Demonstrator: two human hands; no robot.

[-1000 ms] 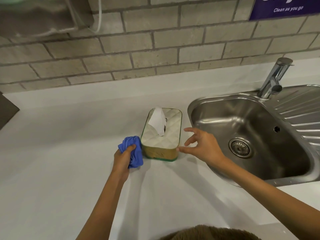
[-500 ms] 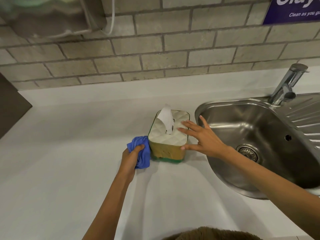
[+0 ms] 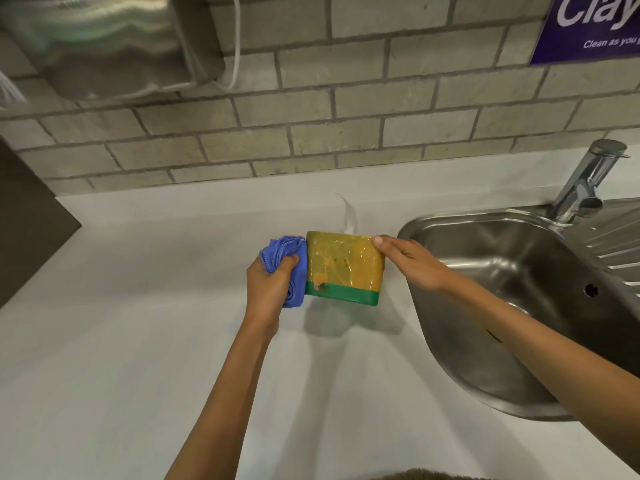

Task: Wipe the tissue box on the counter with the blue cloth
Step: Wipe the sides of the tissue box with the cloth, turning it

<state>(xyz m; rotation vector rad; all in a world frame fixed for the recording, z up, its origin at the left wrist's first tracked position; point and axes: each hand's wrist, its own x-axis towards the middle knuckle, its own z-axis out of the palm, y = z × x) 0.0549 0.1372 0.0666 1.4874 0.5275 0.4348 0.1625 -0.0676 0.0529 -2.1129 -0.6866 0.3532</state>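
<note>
The tissue box is tipped up off the white counter, its yellow side with a green band facing me. A white tissue sticks out behind its top edge. My right hand grips the box at its right upper corner. My left hand is closed around the bunched blue cloth, which presses against the box's left side. The box's top face is hidden from me.
A steel sink lies just right of the box, with a chrome tap behind it. A brick wall backs the counter. A dark panel stands at the far left. A blue sign hangs top right.
My right hand went from reaching, to resting on the box's top, to gripping it and tilting it up toward me. The cloth stayed against the box's left side.
</note>
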